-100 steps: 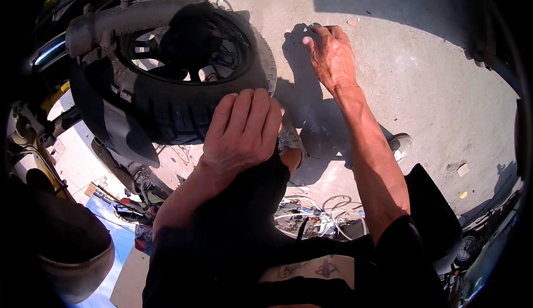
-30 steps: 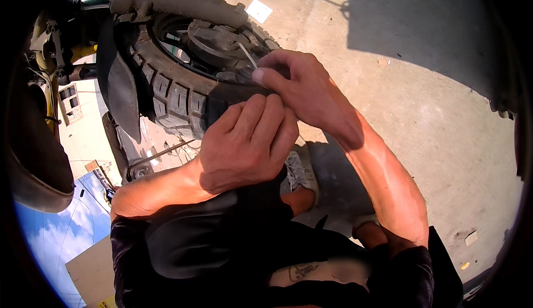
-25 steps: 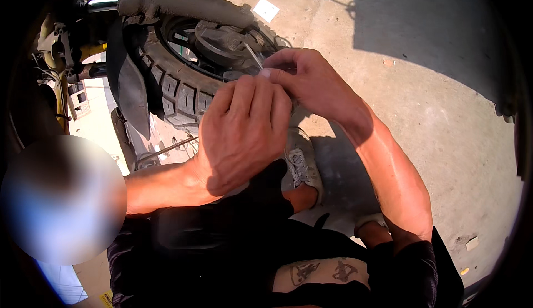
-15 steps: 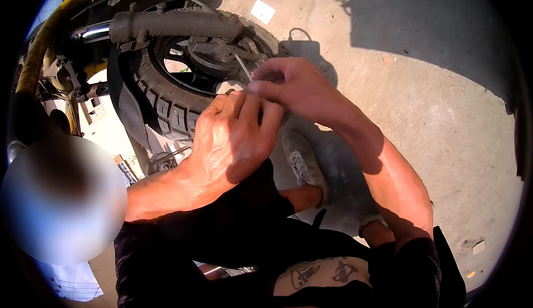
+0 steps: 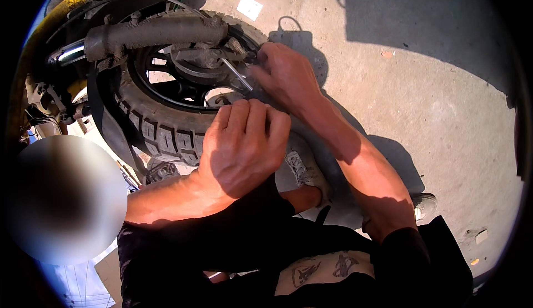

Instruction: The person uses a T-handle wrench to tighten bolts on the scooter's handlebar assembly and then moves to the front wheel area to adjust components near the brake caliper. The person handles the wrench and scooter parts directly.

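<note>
A: Start close in. What's nearest?

B: A dark-trousered knee, and on it the left hand (image 5: 241, 150), fingers curled down, pressed against the knobbly black rubber tyre (image 5: 158, 133). It seems to brace rather than hold anything; whether something sits under the palm, I cannot tell.

A: And the right hand (image 5: 286, 75)?

B: Further out, pinched narrowly around the near end of a thin silver metal rod tool (image 5: 236, 74). Its far end sits at the hub of the black spoked wheel (image 5: 183, 86), just below the muddy grey exhaust pipe (image 5: 155, 30).

A: Anything different from a few seconds back?

B: Yes. Then the right hand lay flat on the pale concrete floor (image 5: 422, 91), well away from the wheel. Now it is up at the hub with the rod in its fingers, and over the last second the hands have drawn slightly apart, the rod reaching deeper in. I'd judge the work has passed from steadying to working on the hub.

A: Beyond that?

B: A grey shoe (image 5: 302, 166) beside the tyre, and a white scrap (image 5: 250, 7) on the concrete.
</note>
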`<move>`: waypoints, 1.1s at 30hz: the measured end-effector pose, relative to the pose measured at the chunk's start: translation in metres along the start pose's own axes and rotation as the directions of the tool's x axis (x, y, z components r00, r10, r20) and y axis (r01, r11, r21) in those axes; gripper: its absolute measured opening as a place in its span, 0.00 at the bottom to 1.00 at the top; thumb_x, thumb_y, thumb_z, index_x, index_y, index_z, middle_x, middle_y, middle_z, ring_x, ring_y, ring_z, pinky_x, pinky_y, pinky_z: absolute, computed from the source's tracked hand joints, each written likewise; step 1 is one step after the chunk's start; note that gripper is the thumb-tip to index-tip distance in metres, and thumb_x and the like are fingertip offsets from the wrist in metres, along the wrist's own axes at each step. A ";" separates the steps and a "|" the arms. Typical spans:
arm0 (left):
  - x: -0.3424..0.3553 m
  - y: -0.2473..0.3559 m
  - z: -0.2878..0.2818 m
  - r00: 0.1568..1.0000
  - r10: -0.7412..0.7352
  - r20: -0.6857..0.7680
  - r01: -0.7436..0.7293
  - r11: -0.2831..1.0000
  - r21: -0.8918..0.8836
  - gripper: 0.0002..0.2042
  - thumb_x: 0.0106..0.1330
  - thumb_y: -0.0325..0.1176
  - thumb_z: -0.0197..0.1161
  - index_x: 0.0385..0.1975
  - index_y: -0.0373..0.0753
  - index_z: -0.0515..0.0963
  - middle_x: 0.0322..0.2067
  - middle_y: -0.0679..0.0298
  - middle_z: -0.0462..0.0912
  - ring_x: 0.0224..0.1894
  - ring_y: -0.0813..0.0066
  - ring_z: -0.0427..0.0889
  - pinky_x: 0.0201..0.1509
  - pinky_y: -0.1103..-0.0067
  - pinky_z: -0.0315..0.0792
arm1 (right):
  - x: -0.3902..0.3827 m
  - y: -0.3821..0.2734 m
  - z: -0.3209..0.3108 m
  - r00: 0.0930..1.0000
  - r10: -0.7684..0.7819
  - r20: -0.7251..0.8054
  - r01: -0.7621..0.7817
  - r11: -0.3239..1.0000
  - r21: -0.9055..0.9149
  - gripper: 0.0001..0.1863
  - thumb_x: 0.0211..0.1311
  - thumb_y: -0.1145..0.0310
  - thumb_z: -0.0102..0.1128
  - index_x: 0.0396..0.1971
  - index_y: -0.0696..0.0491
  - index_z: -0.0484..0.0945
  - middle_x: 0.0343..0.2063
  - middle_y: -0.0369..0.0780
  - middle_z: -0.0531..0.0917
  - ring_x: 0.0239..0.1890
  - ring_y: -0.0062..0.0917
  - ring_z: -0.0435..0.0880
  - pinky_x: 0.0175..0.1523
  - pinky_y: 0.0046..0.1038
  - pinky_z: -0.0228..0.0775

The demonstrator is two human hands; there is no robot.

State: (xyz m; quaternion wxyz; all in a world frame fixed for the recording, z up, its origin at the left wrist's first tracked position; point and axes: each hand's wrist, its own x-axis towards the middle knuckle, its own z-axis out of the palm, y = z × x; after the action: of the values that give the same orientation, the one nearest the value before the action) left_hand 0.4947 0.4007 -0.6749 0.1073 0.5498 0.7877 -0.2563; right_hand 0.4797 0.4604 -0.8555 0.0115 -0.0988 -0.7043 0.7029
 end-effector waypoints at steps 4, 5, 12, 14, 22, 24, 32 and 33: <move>-0.001 0.001 0.000 1.000 -0.010 -0.026 0.009 1.000 -0.022 0.09 0.51 0.25 0.64 0.32 0.32 0.75 0.29 0.56 0.76 0.35 0.61 0.82 0.37 0.72 0.76 | 0.006 0.007 0.007 0.996 -0.071 -0.047 0.069 0.996 -0.048 0.17 0.61 0.58 0.66 0.34 0.60 0.79 0.32 0.51 0.83 0.38 0.51 0.83 0.42 0.47 0.74; -0.001 0.000 0.000 1.000 -0.009 -0.028 0.008 1.000 -0.028 0.09 0.50 0.25 0.64 0.31 0.32 0.75 0.29 0.56 0.76 0.34 0.62 0.81 0.37 0.72 0.76 | 0.007 0.006 0.007 0.997 -0.064 -0.042 0.062 0.996 -0.059 0.17 0.62 0.58 0.66 0.34 0.60 0.80 0.32 0.51 0.83 0.38 0.51 0.83 0.43 0.47 0.74; -0.002 -0.003 0.002 0.998 0.015 -0.061 -0.016 1.000 -0.010 0.09 0.50 0.25 0.64 0.30 0.33 0.75 0.27 0.58 0.74 0.32 0.63 0.79 0.36 0.73 0.75 | 0.014 0.016 0.013 0.982 -0.073 0.176 0.107 0.976 -0.190 0.16 0.66 0.59 0.64 0.32 0.60 0.81 0.36 0.52 0.85 0.41 0.51 0.85 0.45 0.48 0.77; -0.001 -0.003 0.004 0.997 0.022 -0.078 -0.022 1.000 -0.002 0.08 0.50 0.25 0.64 0.30 0.33 0.75 0.27 0.58 0.74 0.32 0.64 0.79 0.35 0.74 0.75 | 0.008 0.016 0.014 0.997 -0.055 0.052 0.059 0.995 -0.083 0.17 0.68 0.58 0.61 0.34 0.60 0.81 0.34 0.53 0.84 0.39 0.52 0.84 0.45 0.48 0.75; -0.002 -0.004 0.006 0.996 0.013 -0.089 -0.014 1.000 -0.017 0.09 0.48 0.25 0.64 0.30 0.34 0.76 0.27 0.59 0.74 0.32 0.64 0.79 0.34 0.74 0.74 | 0.010 0.013 0.011 0.995 -0.026 0.093 0.033 0.996 -0.080 0.20 0.68 0.55 0.60 0.33 0.61 0.81 0.33 0.53 0.83 0.40 0.52 0.83 0.46 0.47 0.74; 0.000 -0.003 0.005 0.995 0.014 -0.094 -0.016 1.000 -0.012 0.09 0.48 0.25 0.64 0.30 0.33 0.76 0.27 0.58 0.74 0.32 0.64 0.79 0.34 0.74 0.74 | 0.013 0.018 0.014 0.984 -0.035 0.177 0.056 0.992 -0.115 0.21 0.67 0.53 0.62 0.33 0.61 0.81 0.33 0.53 0.83 0.40 0.52 0.83 0.45 0.47 0.73; 0.000 -0.004 0.005 0.997 0.011 -0.072 -0.014 0.999 -0.040 0.09 0.48 0.25 0.64 0.30 0.33 0.76 0.27 0.58 0.75 0.32 0.64 0.78 0.33 0.74 0.74 | 0.007 0.005 0.011 1.000 0.012 0.009 -0.011 0.996 -0.093 0.20 0.70 0.54 0.59 0.32 0.59 0.81 0.33 0.51 0.84 0.39 0.51 0.83 0.45 0.47 0.74; 0.000 -0.003 0.005 0.997 0.014 -0.077 -0.017 0.999 -0.036 0.09 0.48 0.25 0.64 0.30 0.33 0.76 0.27 0.58 0.75 0.32 0.65 0.78 0.33 0.74 0.73 | 0.009 0.008 0.012 0.999 0.007 0.034 -0.004 0.995 -0.097 0.20 0.69 0.54 0.60 0.32 0.59 0.81 0.32 0.50 0.84 0.39 0.50 0.84 0.44 0.47 0.74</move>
State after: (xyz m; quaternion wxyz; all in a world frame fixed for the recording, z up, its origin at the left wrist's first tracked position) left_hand 0.4912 0.3966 -0.6784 0.0888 0.5632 0.7917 -0.2195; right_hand 0.4705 0.4502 -0.8645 -0.0074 -0.0892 -0.7375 0.6694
